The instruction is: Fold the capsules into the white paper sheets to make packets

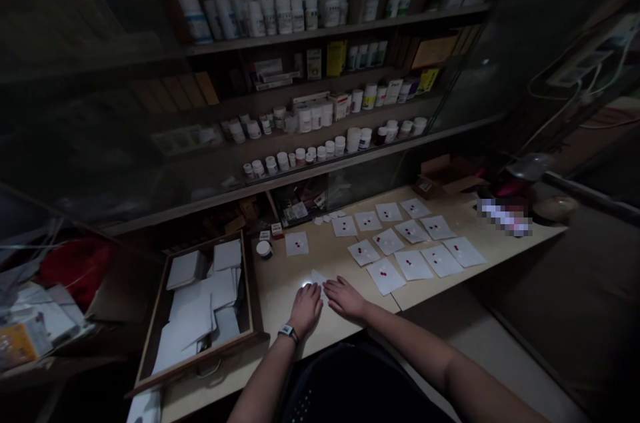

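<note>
On the pale tabletop, my left hand (307,308), with a watch at its wrist, bends its fingers down over the left edge of a small white paper (317,276). Close beside it, my right hand (345,297) presses the other side of the same paper, which looks partly folded. Most of this paper is hidden beneath the fingers. Ahead to the left lies a single white paper square (297,243) with small red tablets on it. To the right, several more paper squares (385,275) are laid out in rows, each bearing a few tablets, some dark red.
A wooden drawer (255,289) with stacked white papers stands at the left. Near it are a white-capped jar (264,249) and small boxes (277,230). Shelves (280,179) of medicine bottles rise behind. An open carton (447,175) sits at the back right.
</note>
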Available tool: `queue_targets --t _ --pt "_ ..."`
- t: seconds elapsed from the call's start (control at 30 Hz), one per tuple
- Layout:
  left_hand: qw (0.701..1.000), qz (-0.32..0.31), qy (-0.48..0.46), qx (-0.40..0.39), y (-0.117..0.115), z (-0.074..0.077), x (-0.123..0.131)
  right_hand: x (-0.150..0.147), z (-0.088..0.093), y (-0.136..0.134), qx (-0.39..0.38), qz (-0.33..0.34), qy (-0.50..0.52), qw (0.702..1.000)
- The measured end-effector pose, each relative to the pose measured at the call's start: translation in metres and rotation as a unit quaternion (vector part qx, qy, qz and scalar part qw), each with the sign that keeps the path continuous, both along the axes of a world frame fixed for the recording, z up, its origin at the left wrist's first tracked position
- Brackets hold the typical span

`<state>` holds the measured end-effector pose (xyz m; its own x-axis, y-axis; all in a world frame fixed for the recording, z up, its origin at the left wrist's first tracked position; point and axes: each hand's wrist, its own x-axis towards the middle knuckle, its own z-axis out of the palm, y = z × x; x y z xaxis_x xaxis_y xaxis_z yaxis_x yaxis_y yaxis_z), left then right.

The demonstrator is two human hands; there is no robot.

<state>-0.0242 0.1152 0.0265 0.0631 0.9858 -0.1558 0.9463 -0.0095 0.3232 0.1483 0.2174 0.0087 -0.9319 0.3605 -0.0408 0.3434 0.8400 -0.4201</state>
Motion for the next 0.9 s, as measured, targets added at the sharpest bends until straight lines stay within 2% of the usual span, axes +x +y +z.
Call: queue_targets --t 0.13,0.33,0.43,0.5,0.57,0.67,0.77,0.9 --pt "0.999 0.031 -0.005 0.011 0.012 0.008 0.001 -0.022 0.010 0.005 0.027 -0.017 -0.011 0.999" --pt "1.000 0.020 -0.020 0.013 0.018 0.006 -0.005 -0.046 0.021 0.013 0.015 -0.081 -0.044 0.996" --pt "1.000 0.013 -0.021 0.014 0.014 0.000 -0.007 -0.052 0.019 0.018 -0.028 -0.165 -0.042 0.985" --pt "1.000 0.015 -0.011 0.019 0.010 -0.004 -0.006 -0.057 0.016 0.023 -0.068 -0.239 -0.038 0.968" --pt "0.999 0.031 0.004 0.029 0.005 -0.008 -0.005 -0.064 0.013 0.030 -0.100 -0.281 -0.048 0.953" --pt "0.997 0.055 0.018 0.045 0.002 -0.010 -0.002 -0.076 0.014 0.037 -0.116 -0.278 -0.079 0.950" --pt "0.994 0.083 0.015 0.063 0.006 -0.005 0.002 -0.082 0.017 0.038 -0.110 -0.264 -0.091 0.954" --pt "0.987 0.135 -0.010 0.082 0.014 0.001 0.007 -0.072 0.023 0.029 -0.058 -0.214 -0.068 0.973"
